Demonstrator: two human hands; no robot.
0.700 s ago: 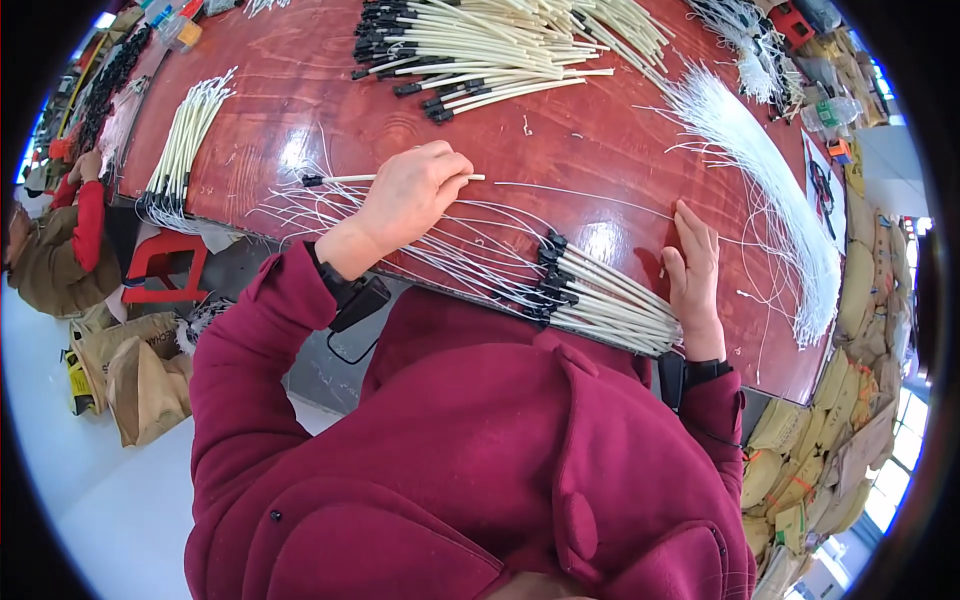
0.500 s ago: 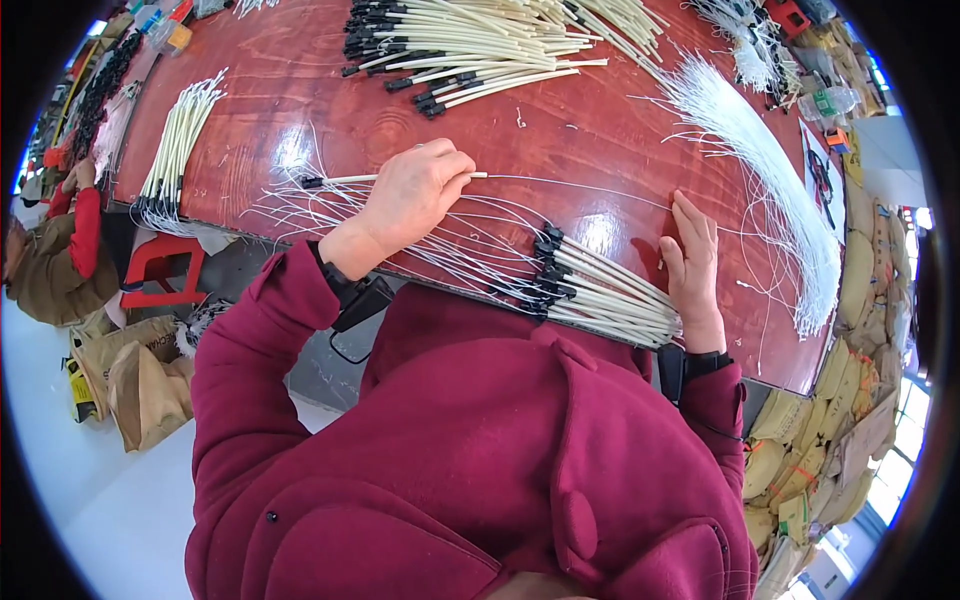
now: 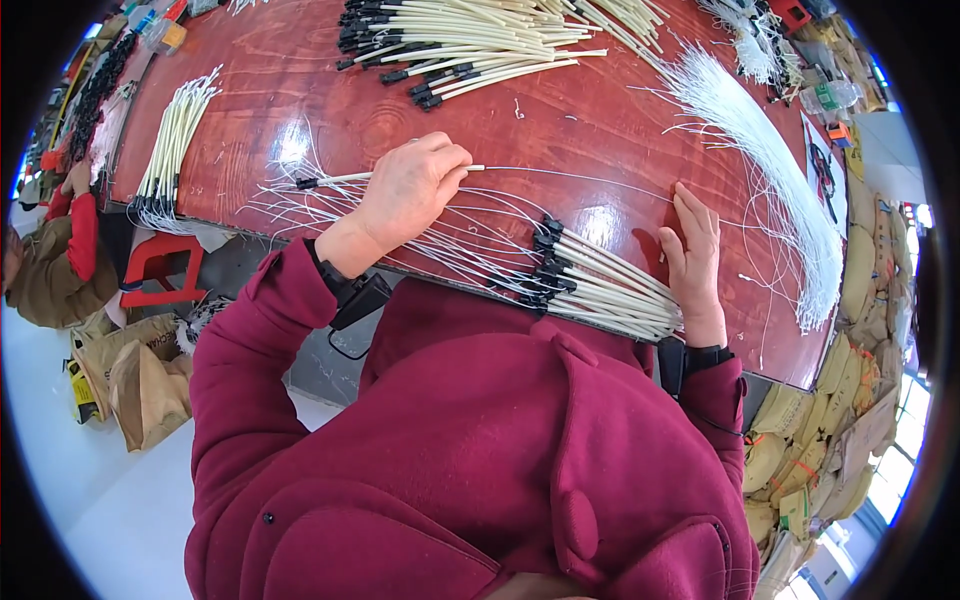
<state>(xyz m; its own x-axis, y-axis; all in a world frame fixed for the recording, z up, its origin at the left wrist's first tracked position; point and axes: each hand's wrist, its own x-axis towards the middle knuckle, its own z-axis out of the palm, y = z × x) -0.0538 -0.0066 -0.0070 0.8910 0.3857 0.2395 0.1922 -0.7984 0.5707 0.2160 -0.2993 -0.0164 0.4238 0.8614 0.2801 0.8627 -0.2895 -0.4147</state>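
My left hand is closed round a thin cream tube with a black end piece. Its other tip pokes out past my fingers. From that tip a fine white cord runs right across the table to my right hand. There the fingers lie stretched out with the thumb apart, and the cord's end meets the fingertips. Between my hands, at the near table edge, lies a bundle of cream tubes with black ends. White cords trail leftward from them, passing under my left hand.
A large pile of cream tubes covers the far middle of the red table. To the right is a sheaf of white cords; at left, another tube bundle. Another person sits at far left near a red stool.
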